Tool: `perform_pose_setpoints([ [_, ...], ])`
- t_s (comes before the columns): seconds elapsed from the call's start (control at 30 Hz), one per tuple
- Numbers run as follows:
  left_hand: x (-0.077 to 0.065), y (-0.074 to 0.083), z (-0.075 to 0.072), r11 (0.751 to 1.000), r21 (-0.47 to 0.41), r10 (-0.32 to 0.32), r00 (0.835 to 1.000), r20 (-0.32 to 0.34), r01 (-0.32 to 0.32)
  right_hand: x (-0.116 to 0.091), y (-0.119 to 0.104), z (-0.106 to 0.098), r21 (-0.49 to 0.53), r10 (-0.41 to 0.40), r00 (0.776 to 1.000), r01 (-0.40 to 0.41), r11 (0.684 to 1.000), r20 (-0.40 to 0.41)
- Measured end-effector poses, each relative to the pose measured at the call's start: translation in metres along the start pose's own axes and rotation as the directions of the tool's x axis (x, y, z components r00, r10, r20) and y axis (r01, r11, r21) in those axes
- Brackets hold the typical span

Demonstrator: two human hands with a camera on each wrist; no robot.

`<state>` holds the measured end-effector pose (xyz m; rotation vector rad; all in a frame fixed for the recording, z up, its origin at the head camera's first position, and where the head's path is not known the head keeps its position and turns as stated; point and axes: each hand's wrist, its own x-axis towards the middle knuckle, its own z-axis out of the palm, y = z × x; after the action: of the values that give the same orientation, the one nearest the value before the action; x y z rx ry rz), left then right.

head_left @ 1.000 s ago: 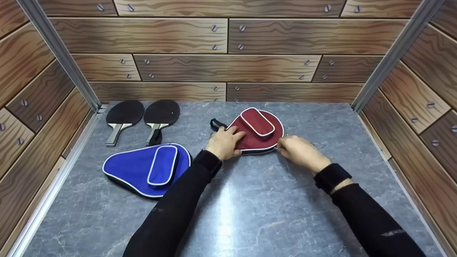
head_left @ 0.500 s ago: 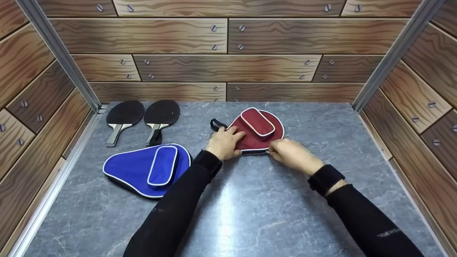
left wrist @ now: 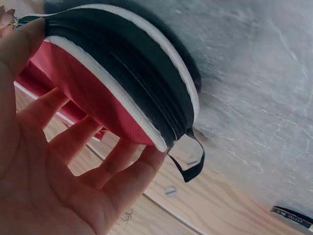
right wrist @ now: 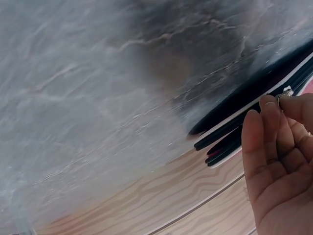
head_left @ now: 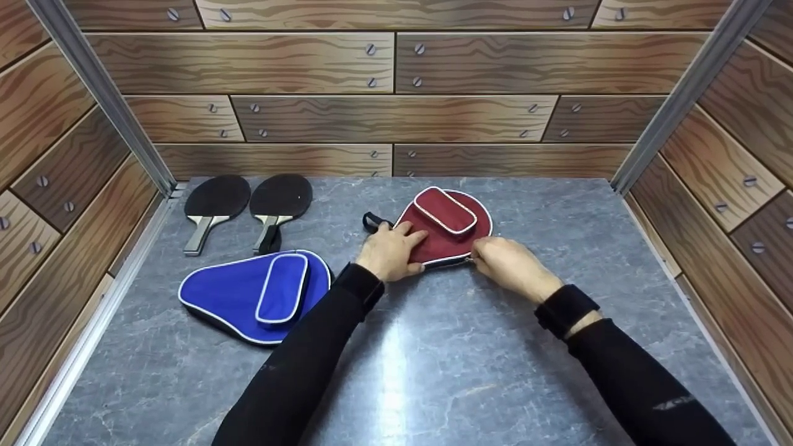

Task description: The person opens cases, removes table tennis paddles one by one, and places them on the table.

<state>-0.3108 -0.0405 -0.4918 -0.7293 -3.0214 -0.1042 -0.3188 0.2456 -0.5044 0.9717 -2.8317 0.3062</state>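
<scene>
A red table tennis bat case (head_left: 451, 244) with white piping lies on the grey table, its raised pocket (head_left: 446, 212) facing up. My left hand (head_left: 387, 253) rests on its narrow end with fingers spread over the red cloth. In the left wrist view the thumb touches the black side band (left wrist: 132, 61). At the near right edge, my right hand (head_left: 511, 263) pinches a small metal zipper pull (right wrist: 280, 102) between thumb and fingers. The slider (right wrist: 287, 91) shows just beside the fingertips. Beyond those fingertips, the case's black edges stand apart. A black strap loop (head_left: 375, 221) sticks out left.
To the left lies a blue bat case (head_left: 229, 291) with a pocket, partly behind the left forearm. Two black table tennis bats (head_left: 217, 197) lie behind it, a black strap (head_left: 268, 240) by the right one's handle. Wood-patterned walls (head_left: 396, 118) enclose the table.
My right hand has moved left along the case's near edge, then slightly back right. The narrow end and strap loop have shifted slightly nearer. My left hand stays on the case.
</scene>
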Motion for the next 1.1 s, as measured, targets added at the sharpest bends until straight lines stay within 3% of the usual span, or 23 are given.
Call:
perform_pose_setpoints([
  [0.77,-0.020,0.025,-0.005,0.992,0.119,0.047,0.998,0.042,-0.052,0.006,0.032,-0.006,0.011,0.115,0.993,-0.115,0.993,0.015],
  [1.1,-0.031,0.037,-0.005,0.981,0.170,0.096,0.995,0.003,-0.095,0.016,0.039,-0.004,0.018,0.138,0.990,-0.138,0.990,0.001],
])
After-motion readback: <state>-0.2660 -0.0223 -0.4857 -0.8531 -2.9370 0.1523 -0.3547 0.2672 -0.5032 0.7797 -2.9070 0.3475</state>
